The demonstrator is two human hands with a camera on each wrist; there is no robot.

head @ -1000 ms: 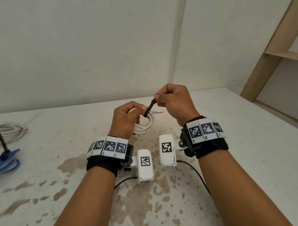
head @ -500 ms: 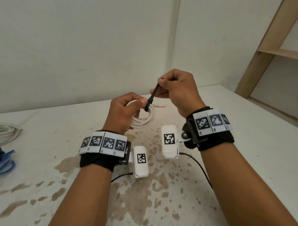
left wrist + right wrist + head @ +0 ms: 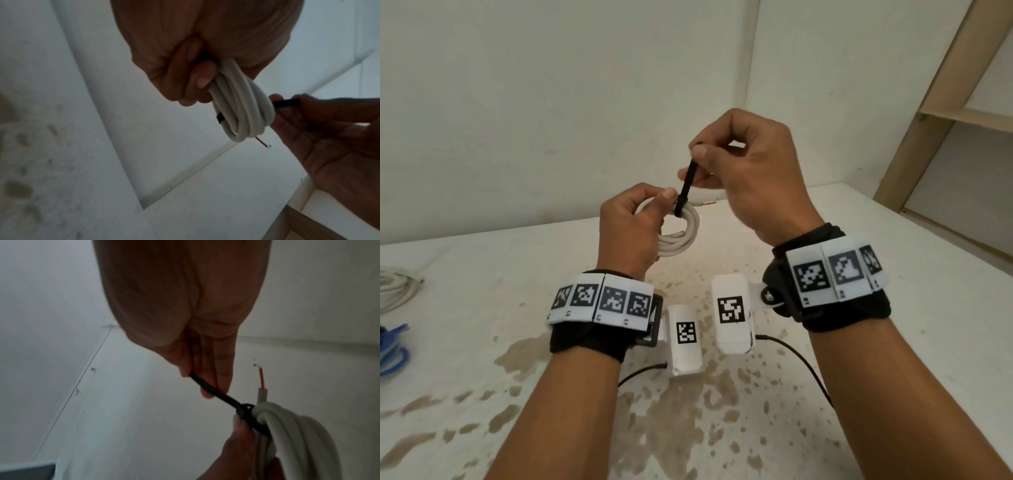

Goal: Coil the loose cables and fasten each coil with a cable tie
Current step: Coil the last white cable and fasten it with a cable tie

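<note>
Above the bench, the left hand grips the coil; the right hand pinches the tie looped round it.

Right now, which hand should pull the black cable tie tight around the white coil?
The right hand: it already pinches the cable tie by its free tail, threaded through the head. The left hand grips the white coil, steadying it.

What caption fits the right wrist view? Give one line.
Right hand pulls the black tie's tail through its head around the white coil held by the left hand.
</note>
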